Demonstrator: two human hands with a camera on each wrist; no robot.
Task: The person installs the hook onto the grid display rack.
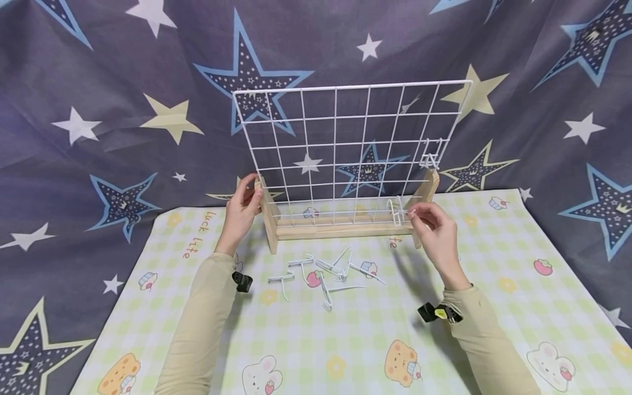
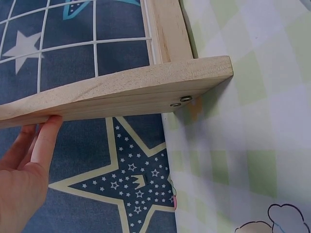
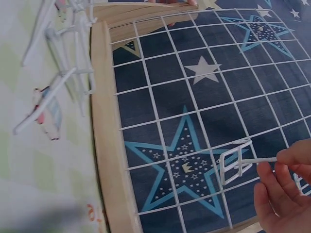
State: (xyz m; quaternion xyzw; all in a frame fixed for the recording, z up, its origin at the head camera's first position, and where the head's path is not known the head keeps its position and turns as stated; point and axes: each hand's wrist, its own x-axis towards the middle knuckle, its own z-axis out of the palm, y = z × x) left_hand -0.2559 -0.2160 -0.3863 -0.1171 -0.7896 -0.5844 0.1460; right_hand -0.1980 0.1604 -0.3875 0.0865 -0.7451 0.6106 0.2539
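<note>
A white wire grid rack (image 1: 336,145) stands between two wooden side panels. My left hand (image 1: 242,211) grips the upper edge of the left panel (image 1: 269,216); in the left wrist view its fingers (image 2: 46,141) meet that panel's outer face. My right hand (image 1: 436,236) pinches the stem of a white wire hook (image 3: 238,162) between thumb and fingers. The hook's rectangular frame lies against the grid's lower right part; whether it has caught on the wires I cannot tell. Another white hook (image 1: 430,155) hangs higher up near the grid's right edge.
Several loose white hooks (image 1: 340,271) lie on the checked tablecloth (image 1: 306,340) in front of the rack. A wooden crossbar (image 1: 340,232) joins the two panels low down. Behind stands a dark star-patterned curtain (image 1: 316,49).
</note>
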